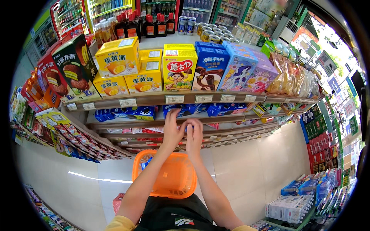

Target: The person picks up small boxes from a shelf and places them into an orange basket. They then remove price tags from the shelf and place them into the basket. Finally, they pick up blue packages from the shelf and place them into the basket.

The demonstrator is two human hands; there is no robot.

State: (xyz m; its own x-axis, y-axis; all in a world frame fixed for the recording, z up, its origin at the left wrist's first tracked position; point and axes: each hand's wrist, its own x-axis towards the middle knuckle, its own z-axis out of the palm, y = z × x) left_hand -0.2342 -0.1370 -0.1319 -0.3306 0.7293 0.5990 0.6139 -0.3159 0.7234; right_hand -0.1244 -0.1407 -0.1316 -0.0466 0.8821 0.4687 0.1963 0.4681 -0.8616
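Observation:
At the lower shelf under the top display, my left hand (173, 129) reaches up with its fingers stretched and thumb apart. Its fingertips are at a row of blue packs (188, 109), and I cannot tell whether they touch. Close beside it on the right, my right hand (194, 133) has its fingers curled round a small blue packet (186, 128), which is mostly hidden. Below my forearms is an orange plastic basket (181, 191), with a blue pack (145, 164) lying at its left side.
The top shelf (146, 101) carries yellow boxes (117, 57), a blue box (210, 69) and purple boxes (259, 72). Dark bottles (160, 26) and cans (187, 25) stand behind. A rack of packets (77, 131) flanks the left. Bottle packs (291, 208) stand at lower right on the tiled floor (246, 169).

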